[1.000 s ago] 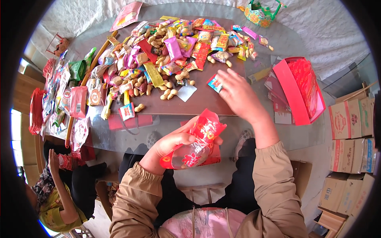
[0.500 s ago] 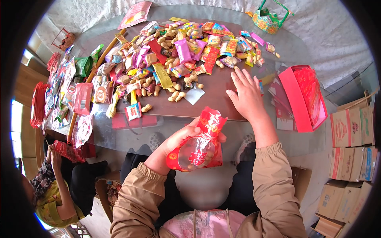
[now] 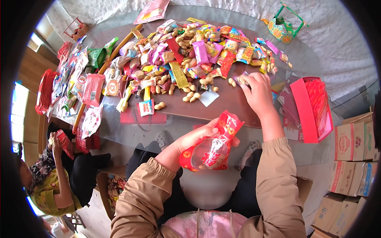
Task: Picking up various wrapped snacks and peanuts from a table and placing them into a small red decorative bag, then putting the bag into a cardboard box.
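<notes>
Left hand (image 3: 197, 137) clamped on red bag (image 3: 211, 147), held over lap below table (image 3: 238, 107) edge. Right hand (image 3: 257, 92) on table, fingers closed around peanuts (image 3: 242, 79) at edge of snack pile (image 3: 186, 51). Red box (image 3: 307, 109) just right of it.

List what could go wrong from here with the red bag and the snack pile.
1. The left hand holds the red gift bag below the table edge, away from the pile; pieces carried over might drop into the lap.
2. The right hand reaches among loose peanuts near the table's front edge; a sweep could roll some off.
</notes>
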The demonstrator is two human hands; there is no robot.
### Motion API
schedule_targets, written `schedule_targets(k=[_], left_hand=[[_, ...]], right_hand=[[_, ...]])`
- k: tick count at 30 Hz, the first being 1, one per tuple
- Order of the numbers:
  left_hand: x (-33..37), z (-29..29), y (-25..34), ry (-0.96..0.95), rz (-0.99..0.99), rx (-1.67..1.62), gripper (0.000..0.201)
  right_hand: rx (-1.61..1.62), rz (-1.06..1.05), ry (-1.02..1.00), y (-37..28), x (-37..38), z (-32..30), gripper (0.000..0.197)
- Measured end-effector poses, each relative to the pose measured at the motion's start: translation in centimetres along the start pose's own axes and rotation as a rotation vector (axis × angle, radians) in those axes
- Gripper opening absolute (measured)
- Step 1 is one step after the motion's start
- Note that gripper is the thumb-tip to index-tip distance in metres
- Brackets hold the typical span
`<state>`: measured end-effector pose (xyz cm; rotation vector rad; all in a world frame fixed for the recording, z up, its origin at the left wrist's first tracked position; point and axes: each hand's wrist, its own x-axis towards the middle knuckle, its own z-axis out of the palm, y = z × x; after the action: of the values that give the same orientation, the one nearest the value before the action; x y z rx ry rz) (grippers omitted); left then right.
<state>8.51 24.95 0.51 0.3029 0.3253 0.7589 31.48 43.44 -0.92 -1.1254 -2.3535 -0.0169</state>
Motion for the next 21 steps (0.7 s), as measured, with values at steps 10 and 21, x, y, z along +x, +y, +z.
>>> schedule_targets(k=[10, 21], left_hand=[[0.4, -1.0, -0.2, -0.093, 0.008, 0.044, 0.071], [0.2, -1.3, -0.2, -0.123, -0.083, -0.170, 0.078]], right_hand=[[-0.065, 0.012, -0.070, -4.5, -4.2, -2.5, 0.021], [1.083, 0.154, -0.139, -8.1, -3.4, -5.9, 0.011]])
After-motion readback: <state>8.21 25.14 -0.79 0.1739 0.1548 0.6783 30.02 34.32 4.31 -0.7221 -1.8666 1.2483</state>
